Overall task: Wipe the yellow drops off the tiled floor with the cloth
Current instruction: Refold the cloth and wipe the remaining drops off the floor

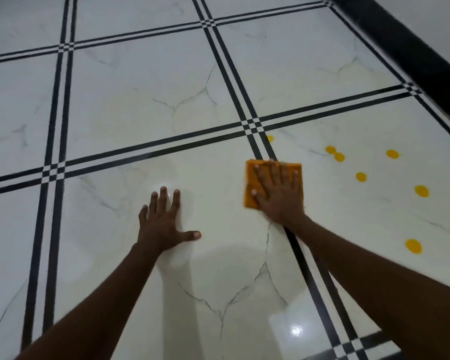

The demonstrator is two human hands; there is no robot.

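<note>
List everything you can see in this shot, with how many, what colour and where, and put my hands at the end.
Yellow drops: seven, yellow, on the tile right of the cloth.
Cloth: one, orange, folded square, flat on the floor across the striped line.
Tiled floor: white marbled tiles with black double-stripe borders, filling the view.
Skirting band: one, black, along the upper right edge.
Left hand: one, bare, flat on the floor, left of the cloth.
Right hand: one, bare, spread flat on top of the cloth.
</note>
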